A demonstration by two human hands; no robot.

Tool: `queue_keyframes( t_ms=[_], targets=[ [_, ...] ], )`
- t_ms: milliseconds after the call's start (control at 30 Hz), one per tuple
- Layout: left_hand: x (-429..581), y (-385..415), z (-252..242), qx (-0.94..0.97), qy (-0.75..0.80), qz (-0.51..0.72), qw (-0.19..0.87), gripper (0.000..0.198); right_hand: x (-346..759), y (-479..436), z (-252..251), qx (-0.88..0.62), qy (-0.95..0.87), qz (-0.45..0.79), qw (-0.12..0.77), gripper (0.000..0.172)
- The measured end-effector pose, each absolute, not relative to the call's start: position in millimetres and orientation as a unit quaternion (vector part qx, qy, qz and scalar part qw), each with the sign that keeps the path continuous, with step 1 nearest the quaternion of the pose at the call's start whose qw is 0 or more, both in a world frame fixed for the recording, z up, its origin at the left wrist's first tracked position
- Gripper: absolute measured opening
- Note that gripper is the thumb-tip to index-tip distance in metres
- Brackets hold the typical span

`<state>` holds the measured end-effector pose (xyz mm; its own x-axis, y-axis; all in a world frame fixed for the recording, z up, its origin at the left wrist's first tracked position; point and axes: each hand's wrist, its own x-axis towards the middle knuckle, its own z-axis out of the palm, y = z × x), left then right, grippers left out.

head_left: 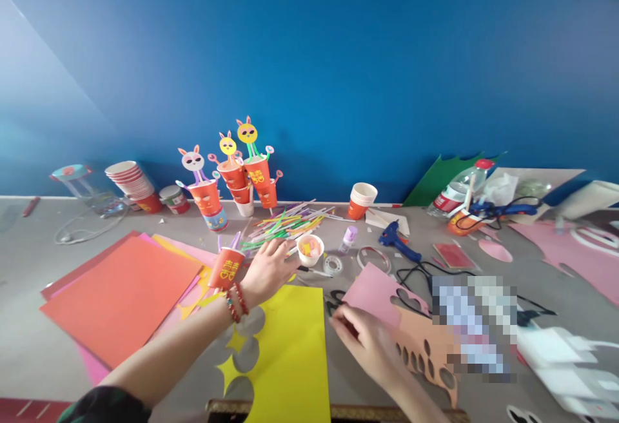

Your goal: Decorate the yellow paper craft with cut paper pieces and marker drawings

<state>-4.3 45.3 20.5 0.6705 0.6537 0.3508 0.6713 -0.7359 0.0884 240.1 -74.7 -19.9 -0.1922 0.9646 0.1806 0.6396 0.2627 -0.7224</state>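
Observation:
My left hand (268, 273) reaches across the table, palm down, its fingers stretched out beside a small white cup (309, 260) that contains yellow and pink paper pieces. Whether the fingertips touch the cup cannot be made out. Just left of the wrist, a red paper cup (227, 268) with gold characters leans over. Below lies a yellow sheet (294, 345) with round cut-outs along its left side. My right hand (360, 339) rests to the right of that sheet, fingers curled together. Black loops (335, 299) show just past its fingertips; anything within its grip is hidden.
Red cup figures with rabbit heads (203, 194) stand at the back left. Loose coloured sticks (285, 223) lie before them. A blue glue gun (399, 239) with a black cable, a tape roll (333, 265), pink paper (374, 291) and red sheets (126, 294) surround the hands.

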Motion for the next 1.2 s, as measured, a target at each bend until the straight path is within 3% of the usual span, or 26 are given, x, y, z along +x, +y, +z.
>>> queue_keyframes(
  t_ms=[500, 700, 867, 1033, 1200],
  targets=[
    [33, 74, -8, -0.937, -0.304, -0.139, 0.103, 0.012, 237, -72, -30, -0.538, -0.795, 0.146, 0.238, 0.015],
    [6, 61, 5, -0.91, -0.349, -0.223, -0.001, 0.017, 244, -69, -40, -0.546, -0.806, 0.06, 0.222, 0.019],
    [-19, 39, 1, -0.924, -0.333, -0.133, -0.137, 0.017, 247, -66, -47, -0.552, -0.804, 0.023, 0.217, 0.017],
    [-14, 22, -12, -0.927, -0.357, -0.041, -0.109, 0.042, 243, -63, -50, -0.565, -0.799, -0.016, 0.206, 0.017],
    [-9, 27, -15, -0.921, -0.369, -0.032, -0.125, 0.032, 249, -65, -47, -0.581, -0.792, -0.042, 0.185, 0.015]
  ],
)
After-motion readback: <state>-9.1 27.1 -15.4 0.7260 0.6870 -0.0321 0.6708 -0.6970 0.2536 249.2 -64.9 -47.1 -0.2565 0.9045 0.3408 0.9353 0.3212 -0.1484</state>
